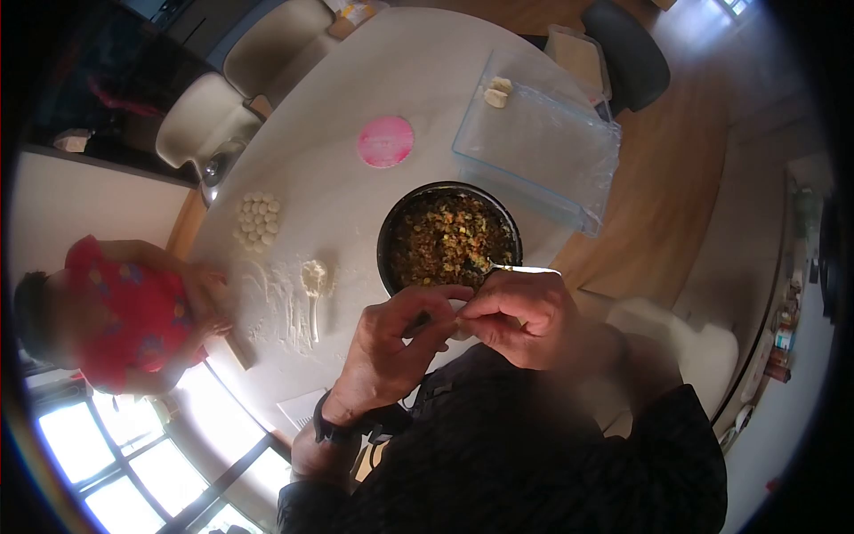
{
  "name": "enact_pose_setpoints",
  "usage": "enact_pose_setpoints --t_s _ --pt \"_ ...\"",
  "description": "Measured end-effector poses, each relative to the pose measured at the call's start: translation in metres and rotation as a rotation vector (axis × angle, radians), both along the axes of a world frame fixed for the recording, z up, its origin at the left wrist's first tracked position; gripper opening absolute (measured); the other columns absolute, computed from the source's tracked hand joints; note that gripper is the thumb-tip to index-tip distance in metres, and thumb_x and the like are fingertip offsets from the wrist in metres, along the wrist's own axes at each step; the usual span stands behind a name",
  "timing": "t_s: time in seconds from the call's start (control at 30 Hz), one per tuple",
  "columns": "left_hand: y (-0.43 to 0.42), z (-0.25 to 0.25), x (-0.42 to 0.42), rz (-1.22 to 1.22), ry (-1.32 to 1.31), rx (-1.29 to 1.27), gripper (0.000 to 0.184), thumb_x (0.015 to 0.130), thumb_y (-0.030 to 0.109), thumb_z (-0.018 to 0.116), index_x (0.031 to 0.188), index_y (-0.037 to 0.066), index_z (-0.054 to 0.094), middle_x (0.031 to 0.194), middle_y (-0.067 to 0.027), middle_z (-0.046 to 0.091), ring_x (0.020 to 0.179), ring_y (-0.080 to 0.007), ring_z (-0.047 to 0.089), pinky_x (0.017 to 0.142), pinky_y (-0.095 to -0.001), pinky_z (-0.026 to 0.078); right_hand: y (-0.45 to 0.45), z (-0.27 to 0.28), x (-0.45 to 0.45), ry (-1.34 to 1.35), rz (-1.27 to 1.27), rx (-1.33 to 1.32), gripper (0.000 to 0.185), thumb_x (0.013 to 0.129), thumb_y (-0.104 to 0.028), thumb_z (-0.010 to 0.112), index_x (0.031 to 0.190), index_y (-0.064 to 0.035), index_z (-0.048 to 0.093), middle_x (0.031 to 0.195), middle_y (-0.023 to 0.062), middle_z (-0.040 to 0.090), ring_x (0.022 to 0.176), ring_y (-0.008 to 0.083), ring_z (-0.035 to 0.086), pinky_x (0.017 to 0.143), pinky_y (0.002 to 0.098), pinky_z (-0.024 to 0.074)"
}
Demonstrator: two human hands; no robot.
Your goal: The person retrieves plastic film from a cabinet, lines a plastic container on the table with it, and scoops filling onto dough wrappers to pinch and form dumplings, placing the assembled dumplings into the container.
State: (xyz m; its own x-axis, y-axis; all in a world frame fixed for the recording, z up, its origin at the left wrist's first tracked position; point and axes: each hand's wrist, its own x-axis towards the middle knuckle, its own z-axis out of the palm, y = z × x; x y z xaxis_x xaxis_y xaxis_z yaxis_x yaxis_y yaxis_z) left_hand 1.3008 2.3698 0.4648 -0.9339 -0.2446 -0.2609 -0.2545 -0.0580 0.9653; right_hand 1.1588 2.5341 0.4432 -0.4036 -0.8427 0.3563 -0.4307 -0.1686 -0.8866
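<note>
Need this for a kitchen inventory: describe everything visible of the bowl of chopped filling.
The bowl is round and dark, with a thin rim; its material is unclear. It stands upright on the pale table, holding a chopped filling in brown, orange, green and yellow. A utensil rests in it, its bright handle reaching past the rim. The left hand and right hand hide part of the near side; whether they touch it cannot be told.

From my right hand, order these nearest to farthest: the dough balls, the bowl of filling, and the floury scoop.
1. Bowl of filling: just ahead of your right hand, slightly to its left.
2. Floury scoop: to the left, past the bowl.
3. Dough balls: farther left and ahead, beyond the scoop.
</note>
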Motion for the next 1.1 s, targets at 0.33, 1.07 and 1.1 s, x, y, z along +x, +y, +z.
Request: enact_pose_setpoints --t_s 0.33,1.07,1.1 --pt "0.002 0.001 -0.002 0.058 -0.026 -0.003 0.006 0.094 -0.002 0.067 0.100 -0.003 0.068 0.130 -0.0171 0.068 0.084 -0.0112 0.069 0.072 -0.0268 0.059 -0.004 0.005 0.005 0.061 -0.049 -0.008 0.024 0.082 -0.004 0.082 0.101 -0.0034 0.068 0.083 0.0110 0.068 0.072 0.0284 0.069 0.060 0.0363 0.0537" --pt "-0.007 0.003 0.024 0.182 0.030 0.061 0.046 0.086 -0.009 0.075 0.127 -0.002 0.054 0.121 -0.0153 0.069 0.107 -0.0200 0.071 0.086 -0.0294 0.061 0.002 -0.010 -0.002 -0.212 -0.085 -0.165 0.010 0.087 -0.001 0.077 0.095 0.0015 0.072 0.083 0.0123 0.072 0.072 0.0210 0.069 0.064 0.0308 0.0534" --pt "-0.008 0.001 0.026 0.192 -0.019 0.052 0.043 0.086 -0.008 0.075 0.125 -0.002 0.056 0.116 -0.0142 0.072 0.104 -0.0186 0.072 0.084 -0.0290 0.061 0.002 -0.011 -0.003 -0.204 -0.077 -0.167 0.010 0.087 -0.001 0.077 0.095 0.0014 0.072 0.083 0.0122 0.072 0.072 0.0210 0.070 0.064 0.0307 0.0535"
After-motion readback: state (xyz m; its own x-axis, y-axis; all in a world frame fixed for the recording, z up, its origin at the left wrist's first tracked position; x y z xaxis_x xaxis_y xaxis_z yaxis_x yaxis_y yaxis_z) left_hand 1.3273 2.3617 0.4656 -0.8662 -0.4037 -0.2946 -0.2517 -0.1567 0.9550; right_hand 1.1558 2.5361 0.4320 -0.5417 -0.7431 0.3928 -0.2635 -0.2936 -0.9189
